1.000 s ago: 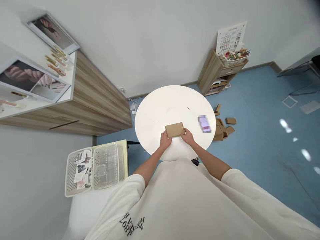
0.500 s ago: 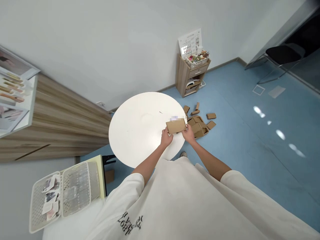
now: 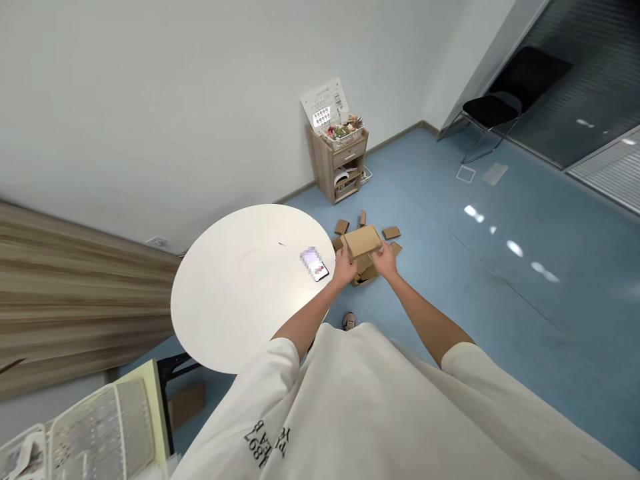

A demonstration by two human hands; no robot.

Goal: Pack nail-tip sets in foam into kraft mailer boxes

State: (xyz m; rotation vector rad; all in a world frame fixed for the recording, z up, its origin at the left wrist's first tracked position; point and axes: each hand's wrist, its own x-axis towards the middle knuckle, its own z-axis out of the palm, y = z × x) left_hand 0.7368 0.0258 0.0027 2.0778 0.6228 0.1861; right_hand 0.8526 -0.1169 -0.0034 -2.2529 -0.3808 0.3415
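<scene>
Between my two hands is a small brown cardboard box (image 3: 362,241), held up over the floor just past the right edge of the round white table (image 3: 240,287). My left hand (image 3: 345,265) grips its left end, and my right hand (image 3: 385,260) grips its right end. Below the held box lies a pile of cardboard boxes (image 3: 367,270), partly hidden by my hands. Several loose small boxes (image 3: 391,233) are scattered around that pile. On the table near my left hand rests a smartphone (image 3: 315,265), its screen lit and partly blurred.
A wooden cabinet (image 3: 325,163) holding a basket of dried flowers (image 3: 345,130) stands against the wall. One black chair (image 3: 493,110) is at the far right. White mesh baskets (image 3: 90,433) sit at lower left. My shoe (image 3: 349,321) shows beside the table.
My hands have carried the cardboard box off the table's edge to over the pile on the floor. My view has turned right, and the phone is now uncovered.
</scene>
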